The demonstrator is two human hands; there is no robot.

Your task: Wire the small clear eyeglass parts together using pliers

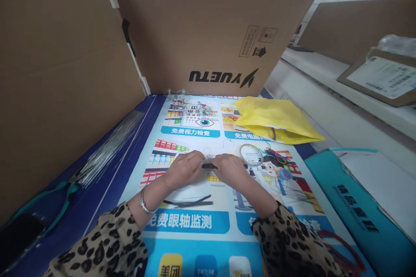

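Note:
My left hand [186,168] and my right hand [231,169] meet over the printed sheet, both with fingers closed. A short dark strip [209,166] spans the gap between them, gripped from either side. A thin pale wire loop stands up by my left fingertips; most of what lies inside the fingers is hidden. In front of my left wrist lie several loose black strips [188,202]. Just beyond my right hand sits a round clear dish [251,154] with small bits in it, and a tangle of coloured cords [276,156] is beside it.
Cardboard panels [208,26] stand behind and left. Along the left lie a bundle of thin wires [110,147] and teal-handled pliers [66,194]. A yellow bag [276,117], a teal box [351,199] and a red loop [347,251] are right. Tangled wire [182,100] lies at the back.

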